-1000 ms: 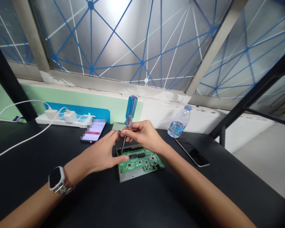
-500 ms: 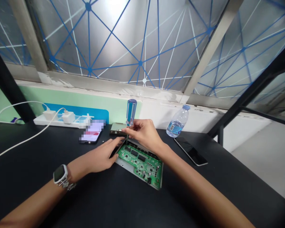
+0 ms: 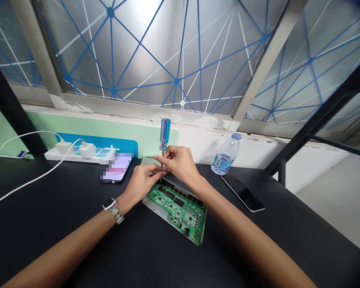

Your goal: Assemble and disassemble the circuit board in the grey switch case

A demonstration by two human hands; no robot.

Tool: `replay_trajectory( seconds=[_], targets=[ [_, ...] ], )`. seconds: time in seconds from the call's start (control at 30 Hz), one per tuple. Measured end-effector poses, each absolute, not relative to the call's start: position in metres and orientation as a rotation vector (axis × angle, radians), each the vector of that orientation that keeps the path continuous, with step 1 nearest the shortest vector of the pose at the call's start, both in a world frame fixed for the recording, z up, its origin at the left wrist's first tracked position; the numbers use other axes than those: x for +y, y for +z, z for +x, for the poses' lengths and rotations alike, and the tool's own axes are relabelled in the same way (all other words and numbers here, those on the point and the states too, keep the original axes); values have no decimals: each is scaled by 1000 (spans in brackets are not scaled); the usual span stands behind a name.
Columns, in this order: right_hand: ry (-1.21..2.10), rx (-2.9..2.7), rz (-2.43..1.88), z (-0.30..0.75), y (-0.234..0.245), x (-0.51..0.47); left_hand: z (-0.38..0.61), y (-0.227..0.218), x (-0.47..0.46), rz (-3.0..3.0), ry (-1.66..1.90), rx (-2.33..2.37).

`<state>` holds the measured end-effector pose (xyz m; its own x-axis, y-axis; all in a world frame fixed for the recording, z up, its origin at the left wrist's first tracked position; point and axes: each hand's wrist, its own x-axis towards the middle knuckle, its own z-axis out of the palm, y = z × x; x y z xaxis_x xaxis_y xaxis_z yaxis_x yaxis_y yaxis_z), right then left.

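Observation:
A screwdriver (image 3: pixel 165 132) with a clear blue handle stands nearly upright, its tip down at the far left corner of a green circuit board (image 3: pixel 183 214). My right hand (image 3: pixel 182 163) pinches the shaft just below the handle. Lower on the same shaft, the thumb and fingers of my left hand (image 3: pixel 142 180) are closed around it close to the board. What the tip meets is hard to make out. The board lies in a shallow metal tray (image 3: pixel 157 213), whose bare near edge shows.
Behind my hands lies a flat metal piece (image 3: pixel 148 161), partly hidden. A lit phone (image 3: pixel 120 168) and a power strip (image 3: pixel 75 154) with white cables sit at the left. On the right are a water bottle (image 3: pixel 226 156) and a dark phone (image 3: pixel 243 193). The black table (image 3: pixel 114 256) meets the wall.
My left hand has left the side of the tray and moved up and right to close on the screwdriver shaft. The screwdriver has risen slightly and its lean has changed.

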<state>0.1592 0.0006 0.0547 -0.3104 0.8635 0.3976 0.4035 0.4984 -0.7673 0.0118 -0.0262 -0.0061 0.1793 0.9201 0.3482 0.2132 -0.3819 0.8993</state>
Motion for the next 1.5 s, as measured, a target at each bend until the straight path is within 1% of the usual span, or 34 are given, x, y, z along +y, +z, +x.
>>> replay_trajectory(
  seconds=[0.2, 0.3, 0.4, 0.53, 0.77, 0.97, 1.03, 1.17, 1.23, 1.37, 1.5],
  targets=[
    [1074, -2009, -875, 176, 63, 3, 8, -4, -29, 1838, 1144, 1050],
    [1182, -2028, -862, 182, 70, 2, 6, -2, -29, 1911, 1097, 1039],
    [1185, -2012, -887, 184, 72, 1, 6, -2, -27, 1937, 1073, 1007],
    [1083, -2013, -880, 184, 68, 3, 8, -4, -25, 1926, 1078, 983],
    [891, -1979, -861, 178, 61, 3, 15, -7, -29, 1812, 1313, 1155],
    [776, -1962, -919, 176, 58, 5, 14, -7, -29, 1795, 1260, 1074],
    [824, -1976, -926, 177, 60, 5, 12, -7, -28, 1796, 1239, 1052],
    [1144, -1993, -918, 180, 68, 1, 10, -7, -28, 1842, 1181, 1015],
    [1237, -1987, -924, 181, 71, 0, 9, -7, -27, 1868, 1146, 1012],
    [1261, -1955, -919, 183, 70, 1, 9, -7, -26, 1900, 1115, 983],
    [1174, -1926, -892, 182, 61, 6, 10, -8, -24, 1898, 1107, 942]
  ],
)
